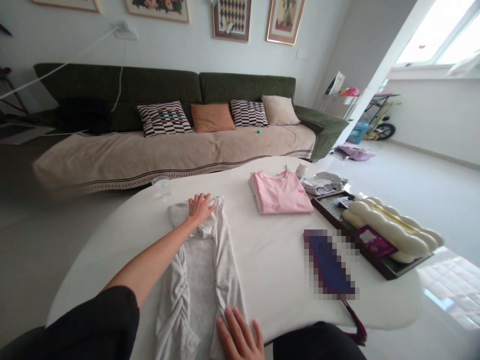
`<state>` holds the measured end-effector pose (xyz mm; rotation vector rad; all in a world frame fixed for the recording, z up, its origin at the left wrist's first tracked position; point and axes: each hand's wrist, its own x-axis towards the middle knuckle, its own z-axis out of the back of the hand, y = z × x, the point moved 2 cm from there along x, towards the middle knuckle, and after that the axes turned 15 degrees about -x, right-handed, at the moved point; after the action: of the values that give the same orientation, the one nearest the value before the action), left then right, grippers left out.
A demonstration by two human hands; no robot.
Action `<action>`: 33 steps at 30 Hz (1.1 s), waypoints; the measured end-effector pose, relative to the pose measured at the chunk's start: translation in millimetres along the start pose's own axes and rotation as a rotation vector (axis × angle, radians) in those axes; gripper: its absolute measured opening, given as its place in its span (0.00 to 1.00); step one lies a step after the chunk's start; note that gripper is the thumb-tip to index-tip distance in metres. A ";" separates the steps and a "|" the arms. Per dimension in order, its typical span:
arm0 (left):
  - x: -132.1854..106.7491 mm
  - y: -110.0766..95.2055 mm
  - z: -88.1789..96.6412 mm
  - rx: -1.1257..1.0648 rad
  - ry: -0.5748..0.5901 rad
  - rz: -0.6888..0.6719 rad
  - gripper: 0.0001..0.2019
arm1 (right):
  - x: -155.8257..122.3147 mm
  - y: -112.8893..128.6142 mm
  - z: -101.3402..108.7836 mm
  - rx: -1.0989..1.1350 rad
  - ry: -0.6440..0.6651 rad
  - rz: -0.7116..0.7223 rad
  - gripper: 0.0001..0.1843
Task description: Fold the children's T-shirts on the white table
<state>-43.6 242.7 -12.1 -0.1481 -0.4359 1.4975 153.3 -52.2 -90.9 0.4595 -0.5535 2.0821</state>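
A light grey, soft-looking garment [200,257] lies lengthwise on the white table [131,240], its long sides folded inward and rumpled. My left hand [200,207] reaches across to its far end and rests on the bunched cloth there, fingers apart and slightly bent. Close to me, my right hand [242,337] lies flat on the garment's right edge with its fingers stretched out; the wrist is cut off by the picture's bottom edge. A folded pink shirt [283,194] sits farther back on the table, apart from both hands.
At the right stands a dark tray [390,267] holding a cream puffy case [393,225]. Near it are a silver packet [324,182] and a blurred-out dark item [330,262]. A clear cup [162,187] stands at the far left edge. Behind is a green sofa [157,85].
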 end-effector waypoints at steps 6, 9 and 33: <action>-27.3 -14.7 -18.2 -0.048 0.100 -0.076 0.35 | 5.1 -8.4 3.8 -0.038 -0.010 0.061 0.29; -29.6 -10.6 -24.8 -0.080 0.250 0.055 0.40 | 4.8 -6.6 2.8 -0.001 -0.043 0.031 0.30; -60.7 -60.4 21.6 -0.088 0.426 -0.214 0.41 | 13.1 11.0 15.0 -0.116 0.081 -0.066 0.36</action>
<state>3.8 174.5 18.0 -0.4657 -0.1663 1.1960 138.8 -56.9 -74.0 0.3209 -0.5990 1.9841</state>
